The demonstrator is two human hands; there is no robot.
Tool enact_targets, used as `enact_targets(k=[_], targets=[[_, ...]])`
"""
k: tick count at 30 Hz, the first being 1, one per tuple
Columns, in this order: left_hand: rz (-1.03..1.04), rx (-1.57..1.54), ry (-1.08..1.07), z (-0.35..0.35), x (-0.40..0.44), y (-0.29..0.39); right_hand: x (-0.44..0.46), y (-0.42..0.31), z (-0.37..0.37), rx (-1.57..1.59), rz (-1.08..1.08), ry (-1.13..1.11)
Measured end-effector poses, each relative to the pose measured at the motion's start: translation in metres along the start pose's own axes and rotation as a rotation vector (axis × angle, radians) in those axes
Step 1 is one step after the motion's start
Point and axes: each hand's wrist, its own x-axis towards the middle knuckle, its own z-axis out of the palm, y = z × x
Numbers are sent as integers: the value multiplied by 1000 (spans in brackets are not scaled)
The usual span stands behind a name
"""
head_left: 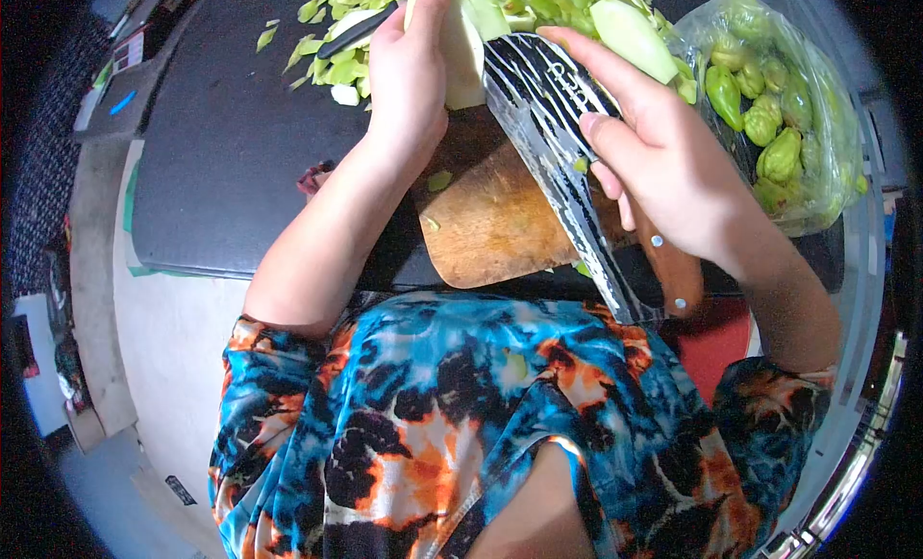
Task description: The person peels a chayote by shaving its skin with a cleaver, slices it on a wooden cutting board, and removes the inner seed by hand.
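My left hand (411,74) is wrapped round a long pale green peeled vegetable (463,49) at the top centre. My right hand (644,126) is closed on a large knife with a wooden handle (670,266) and a dark, white-streaked blade (548,107). The upper part of the blade lies close against the vegetable's right side; whether it touches cannot be told. Below both hands is a wooden cutting board (500,223) with a few green scraps on it. Behind my left hand a dark handle-like object (358,34) sticks out to the left.
Green peelings (346,71) are heaped on the black table (221,174) at the back. Another peeled piece (633,40) lies behind my right hand. At the right stands a clear plastic bag (827,165) of green, wrinkled vegetables (762,120). A red surface (711,352) shows below the table edge.
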Motion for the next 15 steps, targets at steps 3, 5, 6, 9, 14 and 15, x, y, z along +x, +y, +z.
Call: enact_targets(k=[3,5,6,9,14,15], targets=[[-15,-71,-4,6,-2,9,-6,-5,6,28,-18,33],[-49,-74,45,4,2,11,-9,-10,2,40,-23,45],[-54,-108,61,0,6,13,-9,-13,-2,43,-30,52],[-88,-263,145,1,14,27,-15,-13,-24,242,-84,164],[-12,-275,37,18,10,42,5,32,-65,623,-67,265],[4,-226,-33,30,9,47,12,40,-61,720,-152,263]])
